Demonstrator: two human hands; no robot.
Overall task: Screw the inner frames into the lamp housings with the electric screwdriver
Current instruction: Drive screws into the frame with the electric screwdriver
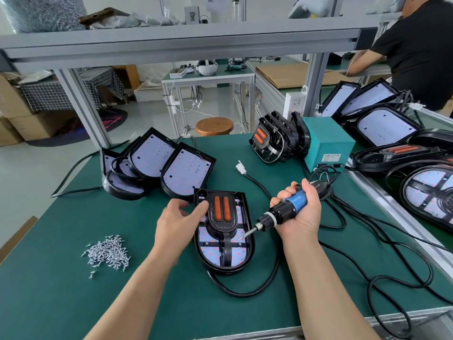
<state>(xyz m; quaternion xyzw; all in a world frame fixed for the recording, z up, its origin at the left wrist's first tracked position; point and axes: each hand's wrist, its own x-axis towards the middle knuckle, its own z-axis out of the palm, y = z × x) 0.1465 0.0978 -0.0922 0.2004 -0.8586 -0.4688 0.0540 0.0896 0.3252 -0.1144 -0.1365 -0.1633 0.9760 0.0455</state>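
Observation:
A black lamp housing (pixel 247 256) lies flat on the green mat in front of me, its LED board showing. A black inner frame (pixel 224 225) with two orange cells sits in it. My left hand (pixel 177 223) rests on the frame's left edge, thumb and fingers on it. My right hand (pixel 302 212) grips the blue and black electric screwdriver (pixel 284 212). Its bit (pixel 245 236) points down-left, with the tip at the frame's right side over the LED board. A pile of small silver screws (pixel 107 252) lies to the left.
Several open housings (pixel 157 165) lean in a stack at the back left. Spare inner frames (pixel 274 141) stand against a teal power box (pixel 326 143). Black cables (pixel 355 241) loop across the right of the mat. More lamps (pixel 392 128) fill the right bench, where another person (pixel 416 45) stands.

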